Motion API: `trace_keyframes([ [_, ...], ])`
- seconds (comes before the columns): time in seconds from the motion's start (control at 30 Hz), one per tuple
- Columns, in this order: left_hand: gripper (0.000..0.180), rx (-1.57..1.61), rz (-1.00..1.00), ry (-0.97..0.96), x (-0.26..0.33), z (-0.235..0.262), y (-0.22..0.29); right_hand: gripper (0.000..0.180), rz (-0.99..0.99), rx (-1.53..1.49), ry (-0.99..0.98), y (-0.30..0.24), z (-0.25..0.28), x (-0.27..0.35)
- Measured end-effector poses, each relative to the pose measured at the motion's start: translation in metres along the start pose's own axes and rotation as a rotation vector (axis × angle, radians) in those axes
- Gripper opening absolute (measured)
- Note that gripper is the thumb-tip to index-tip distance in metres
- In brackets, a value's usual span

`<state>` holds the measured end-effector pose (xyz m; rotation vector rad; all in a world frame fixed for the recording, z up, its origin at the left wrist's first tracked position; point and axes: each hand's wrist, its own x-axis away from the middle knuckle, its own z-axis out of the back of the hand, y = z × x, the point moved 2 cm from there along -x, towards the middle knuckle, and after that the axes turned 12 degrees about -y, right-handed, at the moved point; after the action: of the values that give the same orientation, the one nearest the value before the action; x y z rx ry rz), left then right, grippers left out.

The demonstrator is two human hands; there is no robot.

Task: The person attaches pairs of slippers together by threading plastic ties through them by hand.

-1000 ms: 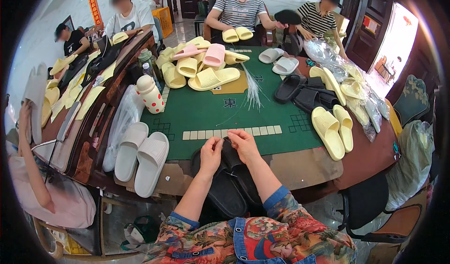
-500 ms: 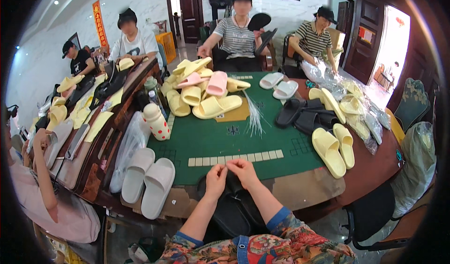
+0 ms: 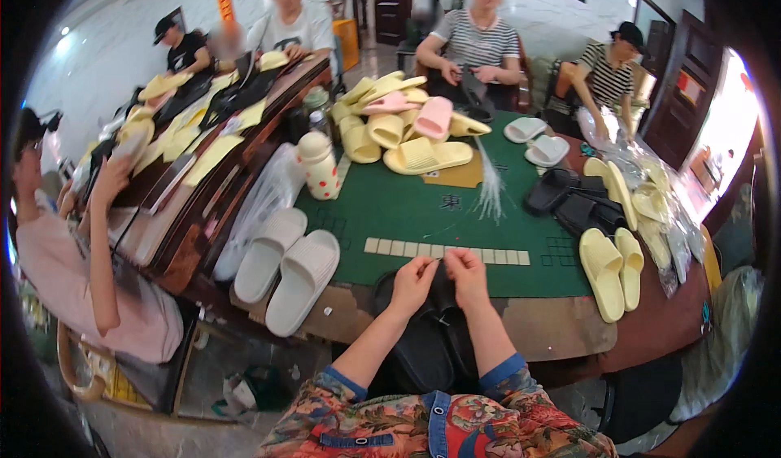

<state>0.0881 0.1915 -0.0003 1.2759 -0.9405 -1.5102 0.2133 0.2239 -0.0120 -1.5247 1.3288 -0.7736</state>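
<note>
Hands close together at near table edge: left hand (image 3: 413,283) and right hand (image 3: 466,277) fingertips pinched above black slippers (image 3: 423,336), which overhang edge toward person's lap; what fingers pinch too small to tell. Green mat (image 3: 423,214) bare in middle; row of pale tiles (image 3: 446,250) just beyond hands. White slippers (image 3: 289,267) left, near edge. Yellow slippers (image 3: 610,267) right. Slipper pile (image 3: 407,128) at far side. Spotted bottle (image 3: 319,165) upright. Clear plastic bags (image 3: 659,206) along right rim, contents unclear.
</note>
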Motion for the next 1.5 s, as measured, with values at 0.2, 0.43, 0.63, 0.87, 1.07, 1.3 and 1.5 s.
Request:
trace_keyframes([
  [0.2, 0.014, -0.026, 0.008, 0.023, 0.003, 0.003, -0.002, 0.011, -0.095, 0.102, -0.06, -0.005, -0.011, 0.002],
  [0.43, 0.015, 0.001, -0.024, 0.033, -0.002, 0.006, -0.003, 0.013, -0.083, -0.017, -0.05, -0.005, -0.007, -0.006],
  [0.63, 0.015, -0.031, -0.011, 0.042, -0.003, 0.0, 0.0, 0.012, -0.029, -0.075, -0.036, -0.008, -0.003, -0.003],
  [0.87, 0.013, -0.031, 0.001, 0.02, 0.004, 0.001, -0.005, 0.012, -0.001, 0.106, -0.056, -0.001, -0.009, 0.005],
  [1.07, 0.013, 0.011, 0.001, 0.026, 0.0, 0.003, -0.004, 0.01, -0.022, 0.027, -0.039, -0.005, -0.009, 0.002],
  [1.3, 0.011, 0.047, 0.016, 0.003, -0.004, 0.001, -0.005, 0.01, 0.025, -0.05, 0.005, -0.007, -0.004, -0.001],
  [1.5, 0.015, -0.024, -0.022, 0.036, 0.002, 0.001, -0.003, 0.011, 0.004, 0.136, -0.015, -0.002, -0.01, 0.004],
])
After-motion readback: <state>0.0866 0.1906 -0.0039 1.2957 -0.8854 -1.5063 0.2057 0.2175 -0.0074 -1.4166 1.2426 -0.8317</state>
